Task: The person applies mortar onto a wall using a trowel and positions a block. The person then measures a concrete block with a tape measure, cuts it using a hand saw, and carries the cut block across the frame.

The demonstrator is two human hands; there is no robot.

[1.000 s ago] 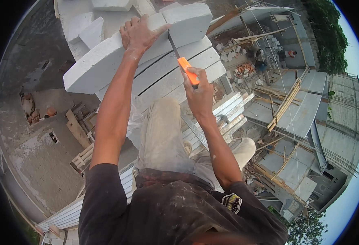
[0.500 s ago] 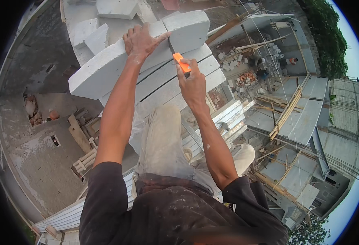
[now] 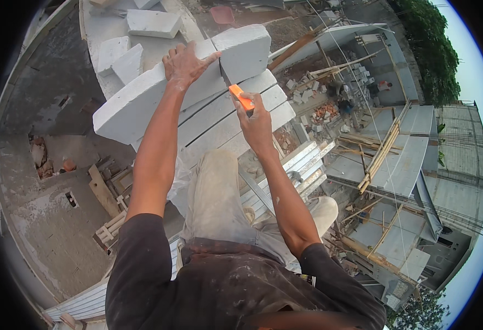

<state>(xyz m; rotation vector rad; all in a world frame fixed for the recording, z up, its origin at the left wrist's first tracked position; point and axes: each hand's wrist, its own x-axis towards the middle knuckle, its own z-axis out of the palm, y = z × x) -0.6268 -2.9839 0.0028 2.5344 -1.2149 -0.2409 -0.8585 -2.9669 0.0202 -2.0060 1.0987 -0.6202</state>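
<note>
A long white lightweight concrete block (image 3: 137, 102) stands on edge across more blocks of the same kind (image 3: 236, 113). My left hand (image 3: 184, 66) holds it from above, fingers bent over its top edge and thumb stretched toward a cut. In my right hand (image 3: 257, 126) is the orange handle of a handsaw (image 3: 241, 97), fingers wrapped round it. The saw's dark blade runs into the narrow cut, and its far part is hidden there. Right of the cut is the block's shorter end piece (image 3: 245, 52).
Loose white block pieces (image 3: 152, 23) lie on the surface beyond. A red scoop-like thing (image 3: 222, 15) is farther off. Light metal profiles (image 3: 302, 170) are by my right forearm. Lower down to the right are bamboo poles (image 3: 387, 148), rubble and people. Boards (image 3: 104, 192) lie at left.
My right hand has drawn the saw back a little toward me, and more blade shows. The left hand keeps its place on the block. The whole view has shifted slightly.
</note>
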